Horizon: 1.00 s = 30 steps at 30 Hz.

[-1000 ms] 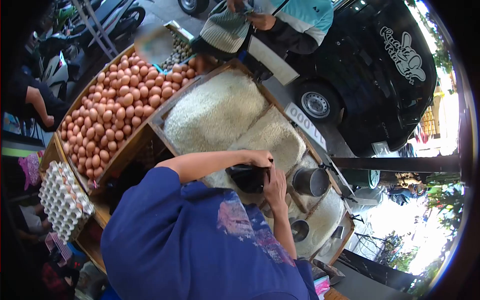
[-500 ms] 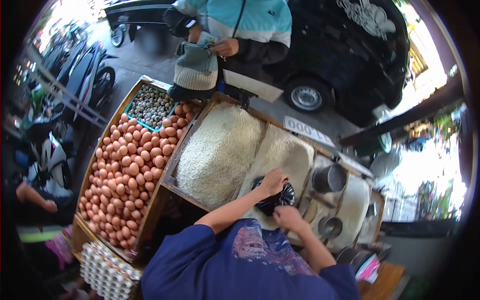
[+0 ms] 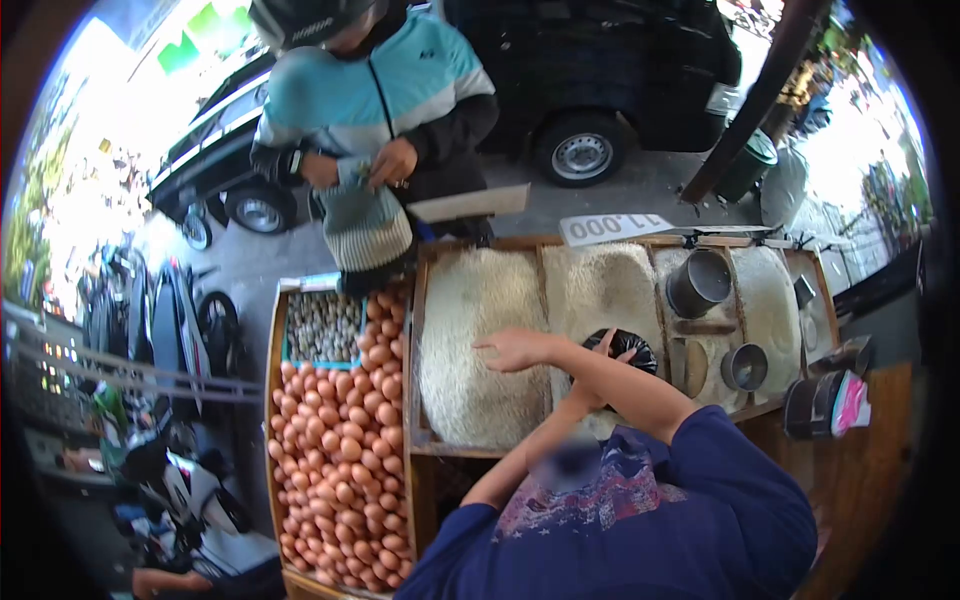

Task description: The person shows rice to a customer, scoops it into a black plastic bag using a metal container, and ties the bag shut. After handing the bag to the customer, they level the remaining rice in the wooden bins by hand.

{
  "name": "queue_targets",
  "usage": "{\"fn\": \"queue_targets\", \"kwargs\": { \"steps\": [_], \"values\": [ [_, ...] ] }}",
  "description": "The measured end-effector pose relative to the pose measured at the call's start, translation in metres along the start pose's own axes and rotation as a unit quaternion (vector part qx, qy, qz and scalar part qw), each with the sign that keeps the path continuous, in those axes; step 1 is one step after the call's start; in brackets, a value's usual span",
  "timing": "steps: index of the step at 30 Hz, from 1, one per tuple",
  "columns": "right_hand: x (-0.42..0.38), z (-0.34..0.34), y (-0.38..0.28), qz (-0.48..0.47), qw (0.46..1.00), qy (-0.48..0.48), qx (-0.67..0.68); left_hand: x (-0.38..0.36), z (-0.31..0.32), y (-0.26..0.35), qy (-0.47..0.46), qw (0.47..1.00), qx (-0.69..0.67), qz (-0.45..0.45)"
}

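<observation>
My left hand (image 3: 600,372) holds a black plastic bag (image 3: 636,350), its fingers spread over the bag's top, at the near part of the second grain compartment (image 3: 605,285). My right forearm crosses over my left arm. At its end my right hand (image 3: 512,350) hangs over the wide left compartment of pale grain (image 3: 470,300), fingers apart and pointing left, with nothing seen in them. The bag's contents are hidden.
Brown eggs (image 3: 345,450) fill the left bin, with small speckled eggs (image 3: 325,325) behind. A metal can (image 3: 698,284) and round scoop (image 3: 744,367) stand right. Across the stall, a person (image 3: 385,100) holds a grey-green pouch (image 3: 352,195). A price sign (image 3: 612,228) lies behind.
My right hand has left the bag and crossed leftward over my left arm to the grain. My left hand stays at the bag. The view has turned and shifted; the person opposite shows more.
</observation>
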State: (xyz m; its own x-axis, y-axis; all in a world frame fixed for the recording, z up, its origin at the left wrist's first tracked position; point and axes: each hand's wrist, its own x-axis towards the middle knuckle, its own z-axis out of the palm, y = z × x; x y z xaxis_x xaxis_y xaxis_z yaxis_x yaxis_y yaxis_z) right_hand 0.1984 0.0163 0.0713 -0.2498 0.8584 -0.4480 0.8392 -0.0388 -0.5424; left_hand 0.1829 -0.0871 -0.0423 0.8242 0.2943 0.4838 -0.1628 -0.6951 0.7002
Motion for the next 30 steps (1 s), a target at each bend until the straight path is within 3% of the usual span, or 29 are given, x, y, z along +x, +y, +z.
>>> {"fn": "queue_targets", "kwargs": {
  "steps": [1, 4, 6, 7, 9, 11, 14, 17, 21, 24, 28, 30],
  "values": [
    [-0.009, -0.005, -0.004, 0.026, 1.000, 0.010, -0.003, 0.000, 0.001, 0.000, -0.001, 1.000, -0.017, -0.012],
    [-0.025, -0.001, 0.014, -0.068, 0.993, 0.088, 0.043, -0.003, 0.006, -0.004, 0.011, 0.998, -0.032, -0.054],
    [-0.056, -0.005, 0.011, -0.013, 0.962, 0.245, 0.119, 0.006, 0.012, -0.013, 0.053, 0.995, 0.009, -0.081],
    [-0.073, -0.006, 0.011, 0.011, 0.935, 0.319, 0.155, 0.010, 0.009, -0.013, 0.070, 0.990, -0.038, -0.119],
    [-0.113, 0.011, 0.035, 0.064, 0.842, 0.533, 0.051, 0.034, -0.027, -0.038, -0.068, 0.955, -0.260, -0.124],
    [-0.168, 0.014, 0.041, 0.288, 0.800, 0.525, 0.002, 0.029, -0.007, -0.025, 0.049, 0.949, -0.204, -0.237],
    [-0.212, 0.055, 0.057, 0.469, 0.781, 0.404, -0.083, 0.037, 0.000, -0.039, -0.005, 0.930, -0.171, -0.325],
    [-0.218, 0.088, 0.072, 0.447, 0.829, 0.335, 0.019, 0.054, -0.005, -0.049, -0.121, 0.939, -0.099, -0.307],
    [-0.212, 0.101, 0.077, 0.418, 0.855, 0.305, 0.032, 0.066, -0.006, -0.048, -0.113, 0.966, -0.054, -0.226],
    [-0.215, 0.104, 0.072, 0.409, 0.862, 0.295, 0.050, 0.079, -0.018, -0.039, -0.155, 0.956, -0.054, -0.245],
    [-0.212, 0.117, 0.087, 0.329, 0.884, 0.327, 0.059, 0.078, -0.019, -0.036, -0.129, 0.950, -0.078, -0.273],
    [-0.212, 0.133, 0.094, 0.283, 0.882, 0.377, 0.024, 0.073, -0.014, -0.049, -0.126, 0.959, -0.092, -0.236]
  ]
}}
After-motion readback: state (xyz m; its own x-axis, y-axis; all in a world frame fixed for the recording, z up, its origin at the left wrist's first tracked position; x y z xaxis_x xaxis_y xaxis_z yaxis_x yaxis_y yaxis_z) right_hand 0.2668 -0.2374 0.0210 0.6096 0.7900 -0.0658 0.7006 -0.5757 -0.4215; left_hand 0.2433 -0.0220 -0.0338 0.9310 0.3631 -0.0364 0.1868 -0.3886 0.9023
